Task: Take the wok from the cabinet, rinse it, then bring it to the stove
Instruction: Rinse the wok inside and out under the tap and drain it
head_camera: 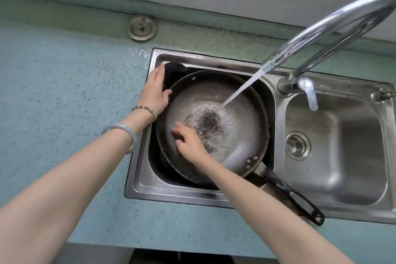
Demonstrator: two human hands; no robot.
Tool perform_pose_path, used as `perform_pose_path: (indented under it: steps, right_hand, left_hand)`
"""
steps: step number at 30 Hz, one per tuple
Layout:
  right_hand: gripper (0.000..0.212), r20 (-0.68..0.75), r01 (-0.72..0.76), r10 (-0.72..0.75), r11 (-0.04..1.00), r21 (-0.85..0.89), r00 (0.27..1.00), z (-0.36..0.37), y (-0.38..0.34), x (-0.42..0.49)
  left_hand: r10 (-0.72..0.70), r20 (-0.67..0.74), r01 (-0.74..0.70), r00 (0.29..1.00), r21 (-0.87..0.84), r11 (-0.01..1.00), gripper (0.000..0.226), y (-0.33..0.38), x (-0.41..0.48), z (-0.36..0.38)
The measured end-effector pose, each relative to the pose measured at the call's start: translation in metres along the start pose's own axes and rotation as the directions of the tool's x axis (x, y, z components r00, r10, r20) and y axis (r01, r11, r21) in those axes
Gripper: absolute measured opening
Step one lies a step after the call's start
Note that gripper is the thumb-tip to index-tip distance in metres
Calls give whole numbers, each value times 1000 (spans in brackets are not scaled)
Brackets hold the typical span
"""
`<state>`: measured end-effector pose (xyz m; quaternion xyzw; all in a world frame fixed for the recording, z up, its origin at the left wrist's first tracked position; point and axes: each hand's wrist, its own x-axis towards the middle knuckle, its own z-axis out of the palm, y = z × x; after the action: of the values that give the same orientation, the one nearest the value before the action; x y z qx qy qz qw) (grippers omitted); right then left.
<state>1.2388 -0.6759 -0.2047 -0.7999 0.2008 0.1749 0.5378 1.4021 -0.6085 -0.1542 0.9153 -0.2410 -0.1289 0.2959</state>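
So the wok (225, 113) is sat in the left basin of the sink (334, 169), mid-frame, handle poking toward the lower right. Its far rim is gripped by the left hand (155, 92). The right hand (188, 139) is pressed flat inside, fingers probably spread, though they're blurred. Water from the tap (321, 34) is hitting the middle.

Nothing here reads clearly. There is a small stamped brand mark on the rim of the sink (325, 86), just right of the faucet (285, 84) base at the far side, but its letters are too blurred to make out.
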Motion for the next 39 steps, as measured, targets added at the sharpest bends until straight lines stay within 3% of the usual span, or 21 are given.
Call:
perform_pose_path:
  steps: [2, 3, 4, 6, 7, 9, 11, 12, 14, 16, 18, 19, 22, 24, 25, 27, 29, 31, 33, 36, 39]
  right_hand:
    - [32, 200, -316, 258, 874, 370, 945, -19, 11, -19]
    - [26, 355, -495, 373, 785, 373, 858, -37, 18, -24]
    - [21, 464, -627, 472, 731, 269, 750, -60, 25, -28]
    - [16, 509, -723, 612, 690, 30, 605, -111, 39, -25]
    - [17, 459, -731, 654, 682, -16, 601, -134, 42, -18]
    - [17, 237, -709, 676, 699, 92, 697, -168, 41, 7]
    - [16, 30, -550, 623, 664, 507, 781, -176, 34, 38]
    - [17, -13, -409, 589, 577, 707, 808, -168, 25, 51]
    - [20, 18, -250, 522, 378, 891, 853, -134, 4, 67]
    - [21, 158, -287, 406, 282, 915, 900, -88, -11, 67]
    - [18, 325, -418, 337, 257, 871, 884, -47, -12, 52]
    - [17, 407, -501, 325, 302, 811, 854, -35, -7, 42]
    - [19, 653, -712, 362, 571, 409, 665, -44, 17, 10]
    - [20, 693, -737, 483, 668, 104, 535, -79, 33, -4]
    - [20, 642, -725, 556, 689, -1, 528, -101, 36, -7]
    - [18, 401, -711, 660, 703, -30, 635, -139, 40, 2]
    - [13, 69, -652, 667, 692, 311, 741, -163, 44, 23]
    - [13, -96, -434, 632, 627, 647, 769, -166, 36, 47]
    - [15, -113, -287, 583, 548, 786, 804, -149, 22, 64]
    - [13, -75, -182, 505, 440, 879, 860, -102, 2, 68]
    - [20, 160, -287, 376, 312, 905, 913, -51, -1, 43]
  left_hand:
    - [-4, -7, 4, 1000, -7, 1000, 72, 1, 0, 0]
    - [-5, -8, 5, 1000, -11, 1000, 72, 1, 0, 0]
    - [-8, -8, 8, 1000, -13, 1000, 72, 1, 0, 0]
    - [-13, -1, 13, 1000, -16, 1000, 72, 0, -1, -1]
    - [-10, 4, 10, 1000, -20, 1000, 72, -1, -1, -1]
    - [-3, 4, 3, 1000, -22, 1000, 72, -3, 0, -1]
    - [-1, 0, 1, 1000, -18, 1000, 72, -3, 0, -1]
    - [-3, 0, 3, 1000, -17, 1000, 72, -3, 0, 0]
    - [-5, -2, 5, 1000, -19, 1000, 72, -2, 0, 0]
    - [1, -7, -1, 1000, -22, 1000, 72, -2, 0, -1]
    - [14, -6, -14, 1000, -19, 1000, 72, -3, 0, -3]
    - [17, -7, -17, 1000, -18, 1000, 72, -2, 0, -3]
    - [4, -5, -4, 1000, -22, 1000, 72, -1, -1, -4]
    - [-2, -9, 2, 1000, -21, 1000, 72, 1, -2, -4]
    - [-7, -13, 7, 1000, -18, 1000, 72, 1, -2, -4]
    - [-12, -13, 12, 1000, -21, 1000, 72, 1, -2, -4]
    - [-8, -12, 7, 1000, -22, 1000, 72, 1, -2, -3]
    - [-3, -13, 2, 1000, -23, 1000, 73, 0, -2, -3]
    - [-4, -13, 4, 1000, -25, 1000, 73, 0, -3, -2]
    - [-1, -19, 0, 1000, -32, 999, 72, -1, -2, -1]
    - [6, -19, -6, 1000, -33, 999, 73, -3, -2, 0]
